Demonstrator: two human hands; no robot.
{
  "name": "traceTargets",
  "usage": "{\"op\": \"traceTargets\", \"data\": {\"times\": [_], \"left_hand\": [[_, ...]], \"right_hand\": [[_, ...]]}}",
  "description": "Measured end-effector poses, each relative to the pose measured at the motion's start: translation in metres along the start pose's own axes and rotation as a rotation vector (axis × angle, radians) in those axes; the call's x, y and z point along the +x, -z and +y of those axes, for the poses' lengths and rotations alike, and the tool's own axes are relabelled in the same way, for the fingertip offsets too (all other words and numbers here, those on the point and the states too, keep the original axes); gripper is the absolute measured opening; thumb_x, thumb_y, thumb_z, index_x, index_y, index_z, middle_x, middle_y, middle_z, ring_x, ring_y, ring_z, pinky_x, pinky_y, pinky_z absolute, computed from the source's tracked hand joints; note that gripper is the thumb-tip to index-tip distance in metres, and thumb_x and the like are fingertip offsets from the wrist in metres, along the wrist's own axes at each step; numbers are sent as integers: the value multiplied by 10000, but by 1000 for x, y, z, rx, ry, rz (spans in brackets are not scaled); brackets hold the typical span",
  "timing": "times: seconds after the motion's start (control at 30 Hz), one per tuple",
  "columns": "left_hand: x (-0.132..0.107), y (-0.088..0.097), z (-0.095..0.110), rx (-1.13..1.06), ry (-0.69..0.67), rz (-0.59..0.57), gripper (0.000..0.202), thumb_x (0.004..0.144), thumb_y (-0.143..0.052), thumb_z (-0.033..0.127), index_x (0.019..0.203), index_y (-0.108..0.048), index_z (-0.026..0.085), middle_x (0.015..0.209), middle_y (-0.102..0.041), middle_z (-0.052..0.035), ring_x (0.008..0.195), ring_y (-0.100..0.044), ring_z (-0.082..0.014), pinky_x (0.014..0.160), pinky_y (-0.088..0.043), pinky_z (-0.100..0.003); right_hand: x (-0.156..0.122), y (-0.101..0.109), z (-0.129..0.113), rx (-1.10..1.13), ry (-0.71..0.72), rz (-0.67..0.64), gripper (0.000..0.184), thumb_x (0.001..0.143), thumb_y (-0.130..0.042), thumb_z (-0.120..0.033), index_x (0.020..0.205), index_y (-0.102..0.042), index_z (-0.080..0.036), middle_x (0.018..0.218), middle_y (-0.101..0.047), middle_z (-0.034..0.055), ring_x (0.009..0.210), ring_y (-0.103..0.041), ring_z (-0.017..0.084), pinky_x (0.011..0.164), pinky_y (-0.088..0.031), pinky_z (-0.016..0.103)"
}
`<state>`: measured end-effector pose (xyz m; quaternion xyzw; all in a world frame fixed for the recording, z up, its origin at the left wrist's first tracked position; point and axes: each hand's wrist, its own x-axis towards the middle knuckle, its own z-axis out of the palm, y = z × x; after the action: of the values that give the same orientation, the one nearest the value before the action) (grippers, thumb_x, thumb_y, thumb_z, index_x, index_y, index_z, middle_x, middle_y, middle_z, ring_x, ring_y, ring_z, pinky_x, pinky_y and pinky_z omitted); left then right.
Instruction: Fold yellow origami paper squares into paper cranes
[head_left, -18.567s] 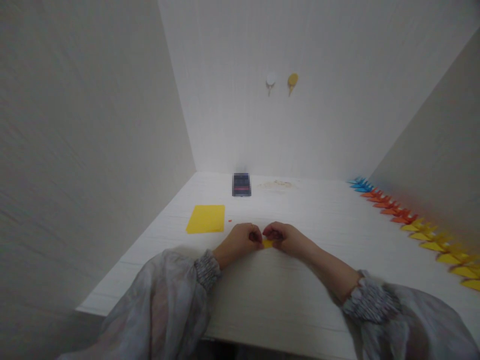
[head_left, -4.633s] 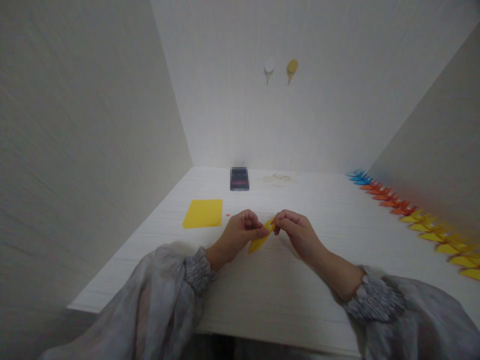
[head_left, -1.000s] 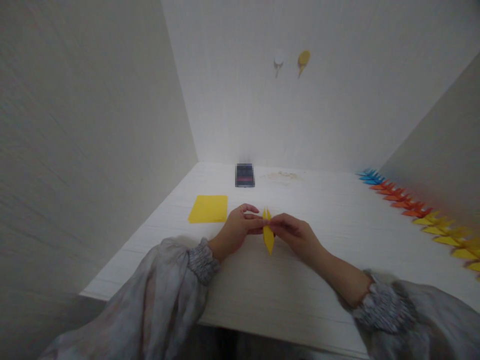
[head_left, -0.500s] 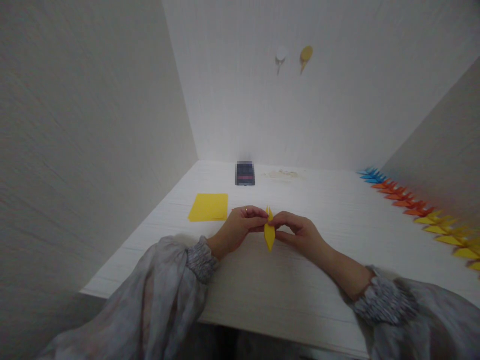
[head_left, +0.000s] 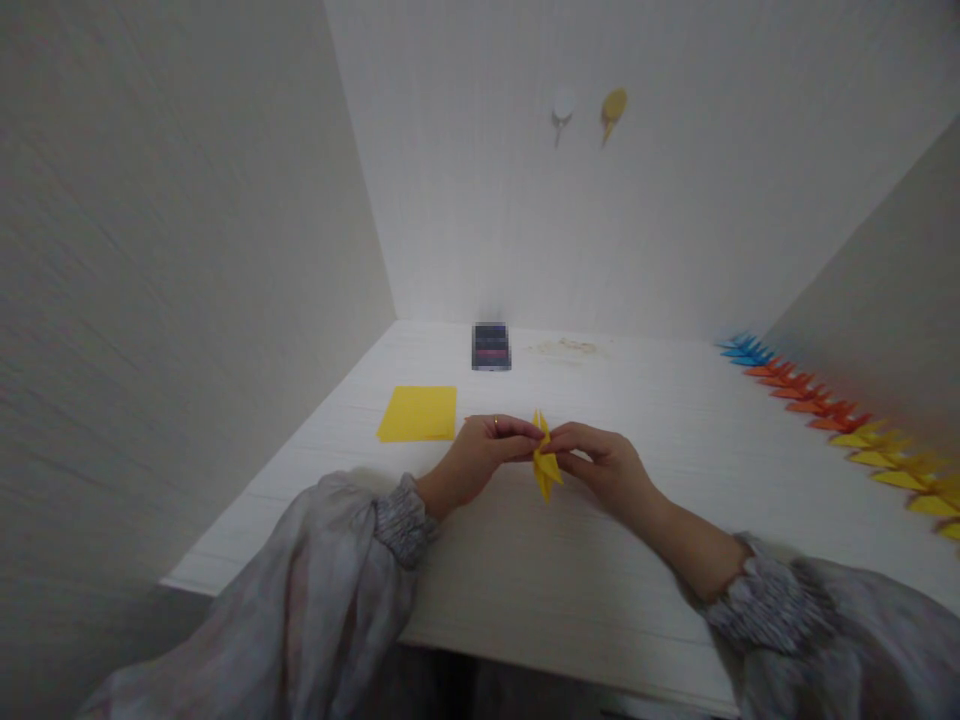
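1. Between the two hands, just above the white table (head_left: 525,590), sat the folded yellow paper piece (head_left: 545,466); the left hand (head_left: 480,458) pinched its left edge with fingertips closed on it, and the right hand (head_left: 604,468) pinched its right edge the same way.
2. Versus half a second before: the piece had read as one narrow upright diamond; now its flaps were splayed, with points showing up and to the right, toward the right hand. The hands had hardly shifted.
3. Versus 4.6 s before: the piece had lain slanted and longer between the fingers; now it was shorter and spread.
4. Beyond the left hand, a little further left, a flat yellow sheet stack (head_left: 418,413) lay on the table, apart from the hand and unchanged.
5. Straight beyond both hands, near the back wall, a small dark box (head_left: 491,346) stood, blurred.
6. Well off to the right hand's side, a row of folded paper figures (head_left: 840,425) ran along the wall: blue farthest, then orange, then yellow nearest.
7. Loose grey sleeves (head_left: 337,590) covered both forearms to the wrist.
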<state>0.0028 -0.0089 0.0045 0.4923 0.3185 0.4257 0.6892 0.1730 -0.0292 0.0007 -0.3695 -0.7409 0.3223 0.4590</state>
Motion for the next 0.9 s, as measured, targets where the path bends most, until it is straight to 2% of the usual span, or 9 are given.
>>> {"op": "traceTargets", "data": {"times": [0.17, 0.3, 0.47, 0.7, 0.9], "left_hand": [[-2, 0, 0, 93, -113, -18, 179, 587, -663, 167, 760, -639, 129, 761, -646, -19, 728, -583, -112, 756, -439, -274], [-4, 1, 0, 104, -150, -56, 223, 572, -670, 144, 788, -616, 128, 799, -638, -30, 754, -585, -122, 741, -444, -278], [-5, 3, 2, 115, -207, -107, 201, 620, -638, 148, 818, -613, 125, 833, -624, -37, 795, -578, -125, 773, -441, -281], [-3, 0, 1, 109, -148, -71, 242, 549, -698, 165, 757, -585, 115, 778, -617, -19, 749, -591, -122, 753, -473, -304], [-1, 2, -4, 168, -277, -72, 195, 566, -691, 193, 725, -597, 128, 800, -596, -19, 774, -580, -129, 731, -492, -309]], "right_hand": [[2, -4, 0, 159, -94, 89, 48, 698, -595, -224, 725, -636, -227, 750, -570, 8, 704, -549, 137, 635, -454, 256], [2, -6, -2, 261, -154, 104, 61, 669, -626, -227, 730, -627, -230, 732, -578, -7, 682, -544, 124, 629, -444, 241], [0, -6, -1, 295, -198, 109, 79, 670, -620, -239, 747, -630, -224, 726, -608, 1, 697, -563, 135, 645, -448, 254], [0, -2, 0, 136, -133, 83, 67, 704, -587, -245, 725, -642, -213, 730, -610, 18, 698, -564, 147, 648, -450, 269], [0, 1, -2, 116, -42, 36, 76, 729, -571, -239, 753, -642, -223, 737, -602, 21, 711, -567, 150, 651, -455, 276]]}}
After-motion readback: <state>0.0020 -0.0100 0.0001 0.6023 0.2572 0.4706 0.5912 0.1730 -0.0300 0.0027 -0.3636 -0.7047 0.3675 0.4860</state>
